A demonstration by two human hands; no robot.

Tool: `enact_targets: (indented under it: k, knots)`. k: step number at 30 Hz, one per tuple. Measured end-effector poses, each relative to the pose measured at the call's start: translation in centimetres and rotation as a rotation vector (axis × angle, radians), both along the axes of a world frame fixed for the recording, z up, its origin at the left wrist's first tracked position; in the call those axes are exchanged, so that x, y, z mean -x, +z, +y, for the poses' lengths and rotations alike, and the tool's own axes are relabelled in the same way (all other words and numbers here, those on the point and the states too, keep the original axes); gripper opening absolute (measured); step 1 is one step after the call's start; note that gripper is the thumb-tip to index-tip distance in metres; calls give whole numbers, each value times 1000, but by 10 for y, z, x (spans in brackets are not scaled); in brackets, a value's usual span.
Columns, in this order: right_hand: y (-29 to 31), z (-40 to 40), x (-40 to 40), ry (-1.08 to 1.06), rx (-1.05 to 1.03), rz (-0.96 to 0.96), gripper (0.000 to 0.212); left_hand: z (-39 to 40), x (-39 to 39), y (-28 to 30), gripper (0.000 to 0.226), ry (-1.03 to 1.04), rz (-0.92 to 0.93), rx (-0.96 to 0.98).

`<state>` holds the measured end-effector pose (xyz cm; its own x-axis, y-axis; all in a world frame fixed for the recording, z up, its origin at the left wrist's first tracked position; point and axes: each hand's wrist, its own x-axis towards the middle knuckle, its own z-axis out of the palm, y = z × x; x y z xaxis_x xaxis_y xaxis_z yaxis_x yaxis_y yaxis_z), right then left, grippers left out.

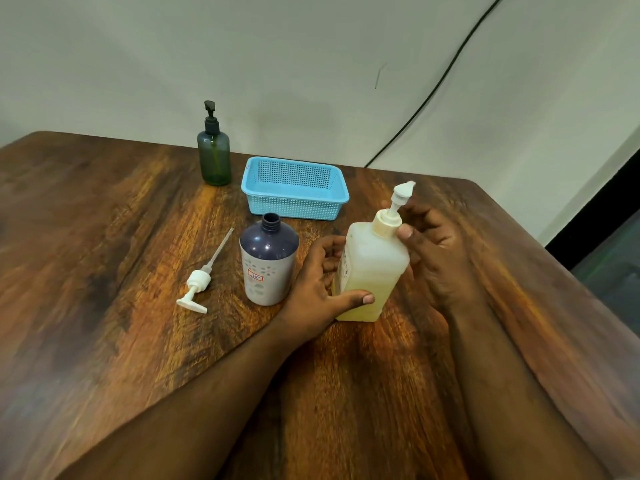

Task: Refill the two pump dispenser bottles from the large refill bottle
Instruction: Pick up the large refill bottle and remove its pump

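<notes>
Large refill bottle (372, 268) being held near-upright on worktop (104, 237), long axis tilted slightly right, pump spout pointing right, base being gripped by left hand (320, 277), collar being pinched by right hand (434, 252).

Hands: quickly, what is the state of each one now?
Left hand: holds the body of the refill bottle.
Right hand: grips the bottle's pump collar.

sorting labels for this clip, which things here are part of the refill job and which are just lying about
Job: refill bottle, held by left hand and right hand; open purple bottle; its loose pump; green dispenser.
Lying about: blue basket; black cable.
</notes>
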<state>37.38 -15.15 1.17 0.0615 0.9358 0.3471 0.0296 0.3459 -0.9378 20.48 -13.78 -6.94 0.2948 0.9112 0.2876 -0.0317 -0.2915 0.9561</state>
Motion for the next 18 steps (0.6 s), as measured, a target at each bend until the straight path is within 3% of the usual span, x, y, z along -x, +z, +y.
enact_targets:
  k: [3, 6, 9, 13, 18]
  knots:
    - [2, -1, 7, -36, -15, -100, 37, 1, 1, 1, 81, -6, -12, 5]
    - [4, 0, 4, 10, 2, -36, 36, 1, 1, 0, 80, -12, -17, 12]
    - [0, 2, -4, 116, 51, 19, 50, 1, 1, -1, 79, -18, -16, 14]
    - [4, 0, 7, 15, 7, -117, 47, 1, 2, 0, 80, -29, -28, 30]
    - [6, 0, 1, 117, 48, -21, 50, 0, 2, 1, 79, -42, -55, 42]
